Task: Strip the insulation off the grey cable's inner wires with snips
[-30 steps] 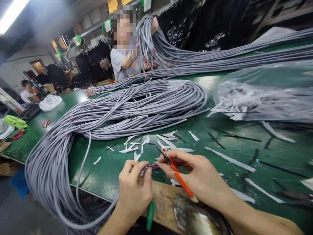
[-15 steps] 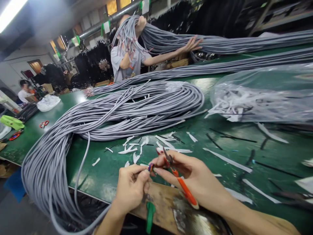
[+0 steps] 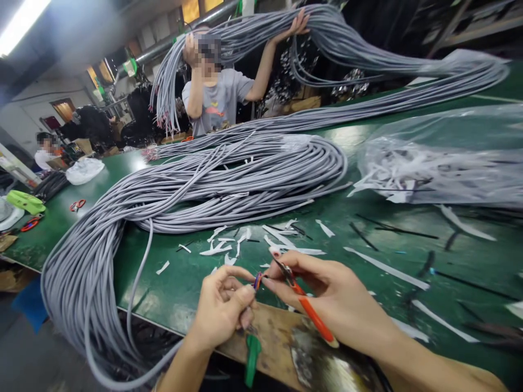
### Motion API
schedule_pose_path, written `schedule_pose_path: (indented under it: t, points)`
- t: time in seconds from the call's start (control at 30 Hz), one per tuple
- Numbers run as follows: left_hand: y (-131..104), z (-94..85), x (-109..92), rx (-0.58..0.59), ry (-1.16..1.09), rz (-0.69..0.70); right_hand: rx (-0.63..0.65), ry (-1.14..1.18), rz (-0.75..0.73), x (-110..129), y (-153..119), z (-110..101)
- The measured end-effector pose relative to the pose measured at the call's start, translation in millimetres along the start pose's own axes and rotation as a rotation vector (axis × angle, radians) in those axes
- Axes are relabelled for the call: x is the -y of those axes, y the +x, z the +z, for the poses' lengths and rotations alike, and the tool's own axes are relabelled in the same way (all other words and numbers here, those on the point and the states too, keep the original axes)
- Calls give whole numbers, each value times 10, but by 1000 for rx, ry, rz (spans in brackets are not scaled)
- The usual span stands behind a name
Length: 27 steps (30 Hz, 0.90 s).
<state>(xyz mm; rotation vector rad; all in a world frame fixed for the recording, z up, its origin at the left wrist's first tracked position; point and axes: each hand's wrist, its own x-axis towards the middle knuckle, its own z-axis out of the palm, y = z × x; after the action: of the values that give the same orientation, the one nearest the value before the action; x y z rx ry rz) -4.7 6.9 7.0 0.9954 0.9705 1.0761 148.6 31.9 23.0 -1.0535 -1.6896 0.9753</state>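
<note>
My left hand is closed at the front edge of the table, pinching the end of a grey cable. Short coloured wires, blue and orange among them, stick out past its fingertips. My right hand pinches the tips of these wires between thumb and finger. Tucked in that same hand is a pair of orange-handled snips, blades pointing up and left, apart from the wires. Left of my hands, a thick bundle of grey cables lies coiled on the table and hangs over its edge.
White strips and black ties litter the green table. A clear plastic bag of scraps lies right. Across the table a co-worker lifts another cable bundle. Red-handled scissors lie left; a green-handled tool is below my hands.
The co-worker has raised the far bundle higher, and it now arches above the table. My fingers have shifted slightly on the coloured wires, which show more clearly. The view has moved a little.
</note>
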Motion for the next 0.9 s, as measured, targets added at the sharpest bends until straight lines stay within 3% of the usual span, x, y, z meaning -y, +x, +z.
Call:
schedule_pose_path:
  t: [0.33, 0.53, 0.67, 0.77, 0.9]
  points:
    - [-17, -16, 42, 26, 43, 78, 7, 59, 54, 3, -5, 0]
    - [-55, 33, 62, -178, 316, 154, 16, 11, 14, 3, 0, -16]
    - [-68, 55, 111, -313, 620, 396, 0, -29, -9, -21, 0, -11]
    - [-74, 50, 140, -326, 721, 513, 7, -44, -30, -45, -9, 1]
    - [-72, 35, 138, -294, 710, 494, 27, -61, -115, -42, -30, 9]
